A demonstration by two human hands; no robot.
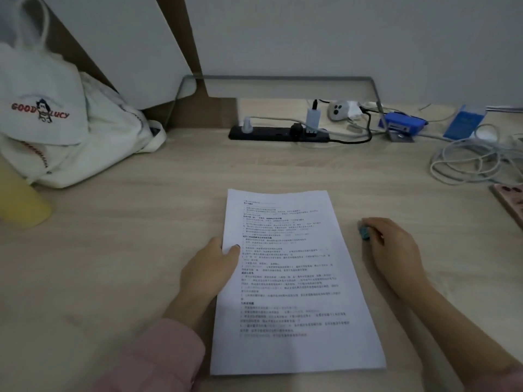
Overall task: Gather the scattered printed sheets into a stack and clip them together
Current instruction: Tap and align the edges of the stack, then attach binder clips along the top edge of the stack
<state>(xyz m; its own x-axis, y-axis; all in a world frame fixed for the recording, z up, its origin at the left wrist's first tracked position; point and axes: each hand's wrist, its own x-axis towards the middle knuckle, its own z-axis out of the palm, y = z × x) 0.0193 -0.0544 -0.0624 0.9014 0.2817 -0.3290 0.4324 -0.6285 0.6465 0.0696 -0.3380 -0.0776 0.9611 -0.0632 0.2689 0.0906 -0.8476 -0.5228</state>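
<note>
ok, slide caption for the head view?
Left hand holds the stacked printed sheets on the desk while right hand grips a teal clip.

1. Hands: two, the left hand [209, 267] and the right hand [396, 250].
2. Stack [294, 278]: one, pinched at its edge by the left fingers [233, 248]. The sheets under the top one cannot be counted.
3. Clip [364, 232]: one, teal, held in the right fingers.
4. Power strip [278, 133]: one, well beyond both sets of fingers.
5. Blue boxes: two [403, 124] [464, 121], well beyond the right fingers.
6. Bag [56, 131]: one, white, far left of the left fingers.
7. Cable coil [475, 162]: one, beyond the right fingers.
</note>
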